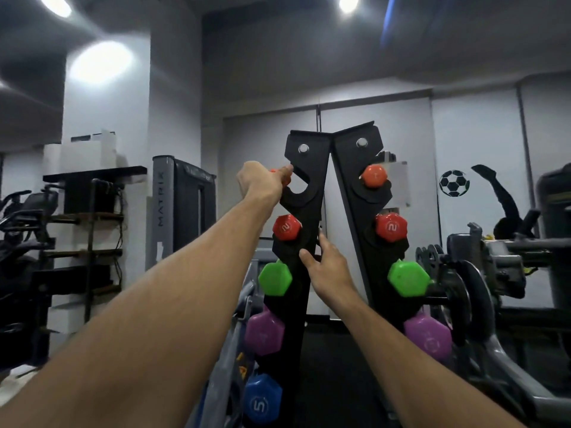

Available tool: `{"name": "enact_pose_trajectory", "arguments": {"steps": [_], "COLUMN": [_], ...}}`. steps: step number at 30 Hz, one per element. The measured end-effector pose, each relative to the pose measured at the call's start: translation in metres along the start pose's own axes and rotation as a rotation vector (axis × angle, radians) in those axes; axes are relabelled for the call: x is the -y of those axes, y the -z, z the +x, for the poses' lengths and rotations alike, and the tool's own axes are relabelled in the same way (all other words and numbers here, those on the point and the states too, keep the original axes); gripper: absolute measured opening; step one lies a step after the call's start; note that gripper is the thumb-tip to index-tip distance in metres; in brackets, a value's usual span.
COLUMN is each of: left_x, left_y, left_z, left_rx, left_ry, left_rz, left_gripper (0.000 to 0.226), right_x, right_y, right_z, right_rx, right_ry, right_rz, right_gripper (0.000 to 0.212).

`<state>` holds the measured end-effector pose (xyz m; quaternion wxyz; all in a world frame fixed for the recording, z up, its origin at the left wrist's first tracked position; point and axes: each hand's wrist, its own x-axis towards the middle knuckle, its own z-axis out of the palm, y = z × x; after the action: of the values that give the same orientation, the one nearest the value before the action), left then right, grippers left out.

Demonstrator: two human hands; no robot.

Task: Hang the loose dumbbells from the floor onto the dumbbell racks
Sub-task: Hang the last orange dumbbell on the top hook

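At far left of the frame, dark shelving w/ cables is seen against a white wall, and a grey Matrix machine stands just right of it. The left hand is raised at centre-left, closed around an orange dumbbell; only a sliver of orange shows past the fingers, so most of it is hidden. That dumbbell is held right at the mouth of the top hook of the left rack panel, which is empty.

Below that hook, on the same panel, dumbbell ends are stacked top to bottom: a red 2, a green one, a purple one and a blue 5, toward bottom centre.

The right hand is seen at frame centre, fingers loosely spread and laid against the inner edge of the left panel, thumb resting on the black face; nothing is gripped by it.

The right rack panel leans in to meet the left one at the top. On it are hung an orange end, a red 2, a green end and a purple end.

At right, a grey plate-loaded machine is visible, w/ a football decal on the wall behind it.
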<state>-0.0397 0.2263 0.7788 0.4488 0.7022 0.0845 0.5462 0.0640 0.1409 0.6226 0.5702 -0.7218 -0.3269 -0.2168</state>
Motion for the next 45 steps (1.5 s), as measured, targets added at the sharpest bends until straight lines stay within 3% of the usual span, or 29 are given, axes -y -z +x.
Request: {"name": "enact_pose_trajectory", "arguments": {"steps": [5, 11, 21, 28, 37, 45], "left_x": [-0.005, -0.003, 0.009, 0.019, 0.019, 0.025], "left_y": [-0.015, -0.014, -0.003, -0.014, -0.010, -0.009], "left_z": [0.010, 0.020, 0.022, 0.022, 0.023, 0.019], "left_rx": [0.041, 0.246, 0.536, 0.517, 0.538, 0.544], "left_ry": [-0.052, -0.149, -0.084, -0.096, -0.120, -0.094], "left_rz": [0.157, 0.272, 0.150, 0.135, 0.113, 0.027], "left_gripper": [0.046, 0.046, 0.031, 0.044, 0.039, 0.049], "right_x": [0.004, -0.002, -0.004, -0.007, -0.008, -0.006], "right_y": [0.003, -0.002, -0.006, -0.008, -0.008, -0.005], "right_z": [-0.002, 0.000, 0.002, 0.006, 0.007, 0.006], "right_rx": [0.013, -0.024, -0.017, -0.016, -0.022, -0.012], "right_ry": [0.020, 0.027, 0.027, 0.034, 0.052, 0.063], "right_rz": [-0.019, -0.010, -0.008, -0.024, -0.016, -0.049], "right_gripper": [0.069, 0.067, 0.064, 0.061, 0.064, 0.064]}}
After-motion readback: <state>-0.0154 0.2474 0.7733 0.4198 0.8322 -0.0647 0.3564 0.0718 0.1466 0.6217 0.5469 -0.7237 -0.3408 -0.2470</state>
